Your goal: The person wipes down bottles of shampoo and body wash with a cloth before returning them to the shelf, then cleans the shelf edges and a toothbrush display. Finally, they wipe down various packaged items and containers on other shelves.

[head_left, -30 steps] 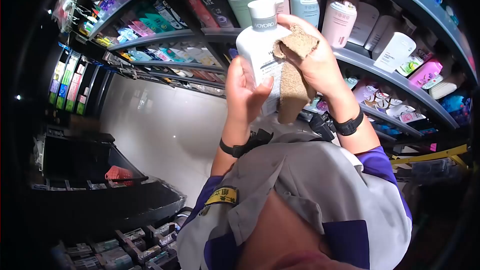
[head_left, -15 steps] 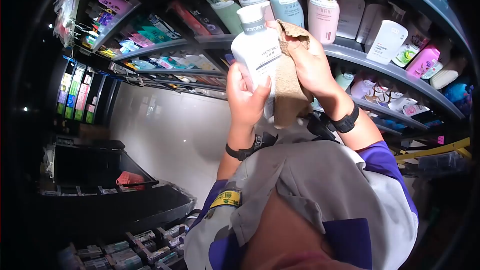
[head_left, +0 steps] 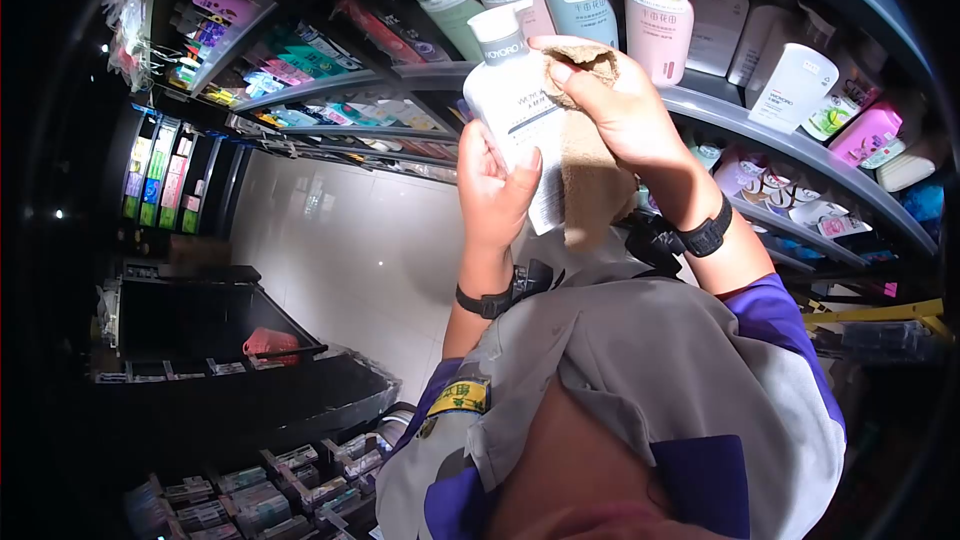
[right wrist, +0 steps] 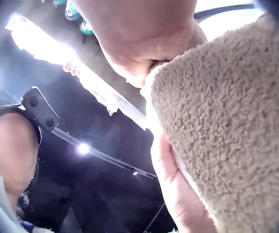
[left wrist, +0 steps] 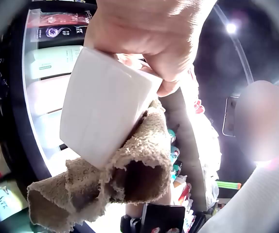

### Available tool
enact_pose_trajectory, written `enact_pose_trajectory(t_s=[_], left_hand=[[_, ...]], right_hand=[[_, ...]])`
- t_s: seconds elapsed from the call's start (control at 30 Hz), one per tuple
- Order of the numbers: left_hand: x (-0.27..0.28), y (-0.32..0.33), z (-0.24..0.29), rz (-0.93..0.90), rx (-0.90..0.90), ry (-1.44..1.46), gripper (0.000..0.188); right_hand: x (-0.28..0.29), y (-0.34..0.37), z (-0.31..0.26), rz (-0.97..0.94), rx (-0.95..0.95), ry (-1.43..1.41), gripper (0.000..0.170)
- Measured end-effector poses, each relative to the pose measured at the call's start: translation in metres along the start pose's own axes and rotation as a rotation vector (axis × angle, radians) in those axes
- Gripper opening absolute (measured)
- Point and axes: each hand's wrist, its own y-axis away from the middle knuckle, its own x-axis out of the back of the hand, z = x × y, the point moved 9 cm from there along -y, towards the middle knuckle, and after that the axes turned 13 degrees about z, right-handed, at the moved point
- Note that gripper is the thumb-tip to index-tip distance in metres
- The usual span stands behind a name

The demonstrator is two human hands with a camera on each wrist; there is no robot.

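In the head view my left hand (head_left: 495, 190) grips a white pump bottle (head_left: 515, 105) by its lower side, thumb across the front. The bottle stands slightly tilted, its grey-banded cap up and its printed label facing me. My right hand (head_left: 640, 125) pinches a brown terry cloth (head_left: 592, 180) against the bottle's right side, and the cloth hangs below it. The left wrist view shows the bottle's plain white base (left wrist: 105, 107), with folds of the cloth (left wrist: 142, 170) beside it. Cloth fills much of the right wrist view.
Behind the hands, a curved shelf (head_left: 740, 115) holds a row of pastel bottles, including a pink one (head_left: 660, 30) and a white one (head_left: 793, 85). Lower shelves carry more packages. A dark bin (head_left: 190, 320) with a red basket (head_left: 270, 343) stands at left on the pale floor (head_left: 340, 250).
The right hand and cloth have shifted a little along the bottle's right side, and more of the label shows than one second ago. The left hand keeps its grip. The view has shifted slightly.
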Motion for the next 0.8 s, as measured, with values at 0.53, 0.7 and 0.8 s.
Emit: enact_pose_trajectory(t_s=[0.53,0.7,0.8], left_hand=[[0.001,-0.006,-0.008,-0.037,0.067,-0.03,0.041],[-0.002,-0.006,0.003,0.015,0.069,0.093,0.039],[-0.004,-0.003,0.006,-0.016,0.081,0.091,0.039]], right_hand=[[0.005,-0.002,-0.007,-0.004,0.022,0.078,0.041],[0.004,0.008,-0.012,-0.049,0.072,0.114,0.046],[0.005,0.013,-0.012,-0.038,0.073,0.12,0.047]])
